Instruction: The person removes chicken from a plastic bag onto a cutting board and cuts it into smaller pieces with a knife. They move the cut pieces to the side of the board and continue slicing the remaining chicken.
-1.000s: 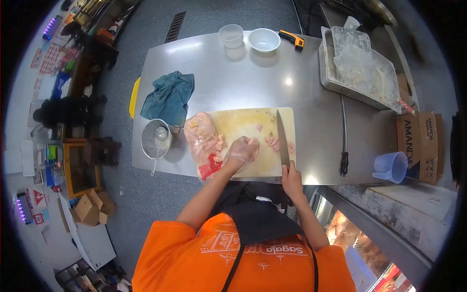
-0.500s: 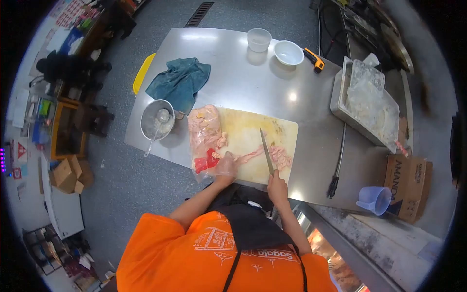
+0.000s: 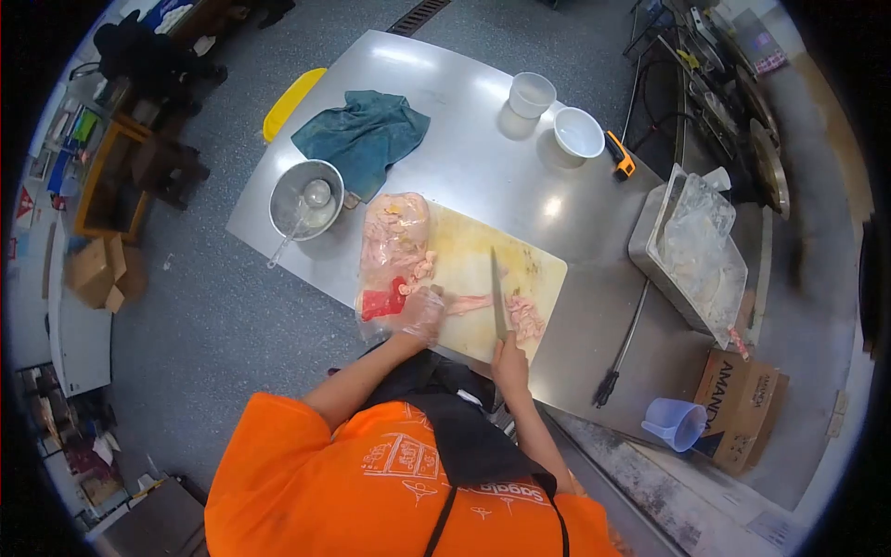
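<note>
My left hand [image 3: 422, 314], in a clear plastic glove, presses down one end of a long pale pink strip of raw meat [image 3: 467, 302] on the yellowish cutting board [image 3: 473, 249]. My right hand [image 3: 510, 354] grips the handle of a long knife [image 3: 497, 291], whose blade lies across the strip. More cut pink pieces [image 3: 526, 317] sit just right of the blade. A clear bag of raw meat [image 3: 394, 249] with a red label rests on the board's left end, beside my left hand.
The steel table [image 3: 483, 176] also carries a metal bowl with a ladle [image 3: 305, 200], a teal cloth [image 3: 363, 135], two white cups [image 3: 532, 94], an orange thermometer [image 3: 620, 156] and a steel tray with plastic bags [image 3: 696, 255]. A blue jug [image 3: 675, 423] and cardboard box [image 3: 735, 412] sit at right.
My left hand has stretched a strip of meat out on the board and holds its end. The knife has moved left from the board's right side onto the strip. The view has turned.
</note>
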A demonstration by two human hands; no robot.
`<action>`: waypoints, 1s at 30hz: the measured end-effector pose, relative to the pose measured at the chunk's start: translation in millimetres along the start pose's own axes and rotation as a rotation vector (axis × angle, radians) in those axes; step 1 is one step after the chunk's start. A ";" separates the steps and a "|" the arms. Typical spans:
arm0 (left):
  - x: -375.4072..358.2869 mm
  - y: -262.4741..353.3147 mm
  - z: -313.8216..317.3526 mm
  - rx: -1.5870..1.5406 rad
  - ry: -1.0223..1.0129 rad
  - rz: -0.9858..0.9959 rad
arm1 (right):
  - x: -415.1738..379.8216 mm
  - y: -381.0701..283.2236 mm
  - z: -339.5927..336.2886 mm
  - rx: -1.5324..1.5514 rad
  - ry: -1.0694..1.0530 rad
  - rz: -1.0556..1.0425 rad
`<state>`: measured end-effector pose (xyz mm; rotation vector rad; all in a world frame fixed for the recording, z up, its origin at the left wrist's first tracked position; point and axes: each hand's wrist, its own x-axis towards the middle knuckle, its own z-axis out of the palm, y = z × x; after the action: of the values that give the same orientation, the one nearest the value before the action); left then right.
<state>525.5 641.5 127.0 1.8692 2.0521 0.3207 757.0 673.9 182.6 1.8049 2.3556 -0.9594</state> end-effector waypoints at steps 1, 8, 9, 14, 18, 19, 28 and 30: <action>1.5 5.8 -1.6 0.038 0.035 -0.008 | -1.0 -5.5 -1.5 -0.012 -0.003 -0.005; 6.9 6.8 7.6 -0.006 -0.123 0.161 | 8.9 6.1 3.4 -0.016 -0.082 -0.016; 2.6 9.1 6.1 0.011 -0.122 0.130 | 3.7 5.3 7.2 0.007 -0.059 -0.004; -2.3 10.1 -0.4 0.002 -0.051 0.107 | -15.4 -5.9 15.4 -0.026 -0.214 0.031; -4.8 4.7 16.1 -0.065 -0.012 0.120 | 72.7 -74.9 9.6 -0.012 -0.109 -0.088; -6.9 6.1 19.0 -0.042 0.026 0.122 | 95.7 -87.9 12.6 -0.013 -0.105 -0.095; -34.3 -14.3 22.2 -0.231 0.298 0.139 | 10.9 -51.7 13.9 0.062 -0.144 -0.102; -35.8 -13.9 30.1 -0.186 0.267 0.164 | -17.1 -33.5 26.7 0.008 -0.243 -0.085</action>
<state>527.4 602.6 97.7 1.9685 1.9520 0.8143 724.1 641.6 182.4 1.5028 2.2958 -1.1278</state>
